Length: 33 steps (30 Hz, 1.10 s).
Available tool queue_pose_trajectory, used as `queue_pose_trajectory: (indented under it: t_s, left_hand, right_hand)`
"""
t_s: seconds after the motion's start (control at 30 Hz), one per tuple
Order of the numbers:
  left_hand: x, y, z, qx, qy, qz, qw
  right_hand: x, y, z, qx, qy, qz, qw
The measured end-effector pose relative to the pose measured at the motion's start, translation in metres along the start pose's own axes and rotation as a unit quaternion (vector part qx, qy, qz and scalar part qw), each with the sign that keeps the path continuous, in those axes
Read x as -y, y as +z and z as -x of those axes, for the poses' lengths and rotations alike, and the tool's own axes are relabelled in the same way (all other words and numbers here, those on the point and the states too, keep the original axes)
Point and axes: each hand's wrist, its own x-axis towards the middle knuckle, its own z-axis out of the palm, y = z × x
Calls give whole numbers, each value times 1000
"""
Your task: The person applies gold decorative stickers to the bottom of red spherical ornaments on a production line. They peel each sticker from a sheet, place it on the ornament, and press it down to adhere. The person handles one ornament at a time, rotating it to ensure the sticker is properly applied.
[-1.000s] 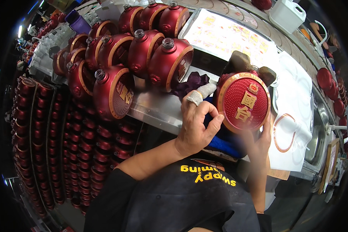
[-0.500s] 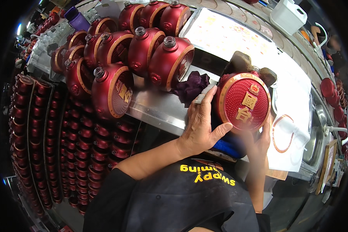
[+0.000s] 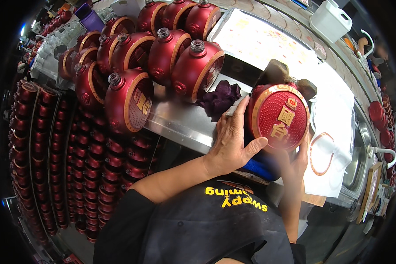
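Observation:
A round, flat red bottle (image 3: 279,118) with a gold rim and gold characters stands upright over the front edge of the steel counter (image 3: 180,121). My left hand (image 3: 231,141) lies flat against its left side, thumb under it. My right hand (image 3: 299,160) cups the bottle from the lower right, mostly hidden behind it. A white wad shows between my left fingers, too small to identify. A crumpled purple cloth (image 3: 220,100) lies on the counter just left of the bottle.
Several matching red bottles (image 3: 163,57) stand crowded on the counter's left part. Crates of small red bottles (image 3: 88,163) fill the floor at left. A white sheet with a gold ring (image 3: 323,154) lies right of the bottle. A white jug (image 3: 330,20) stands far right, a sink (image 3: 361,158) beyond.
My left hand has opened from pinching at the bottle's upper left edge and now lies flat along its left side. The bottle has stayed nearly in place.

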Motion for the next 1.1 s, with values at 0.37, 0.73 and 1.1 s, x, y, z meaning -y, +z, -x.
queue_pose_trajectory:
  t_s: [0.37, 0.73, 1.1]
  left_hand:
    - [3, -4, 0, 17, -9, 38, 999]
    - [-6, 1, 1, 23, 3, -23, 999]
    - [15, 1, -1, 29, -52, 181, 982]
  right_hand:
    - [0, -1, 0, 9, 18, -9, 1000]
    - [-6, -2, 0, -5, -25, 12, 1000]
    - [-3, -2, 1, 4, -3, 3, 1000]
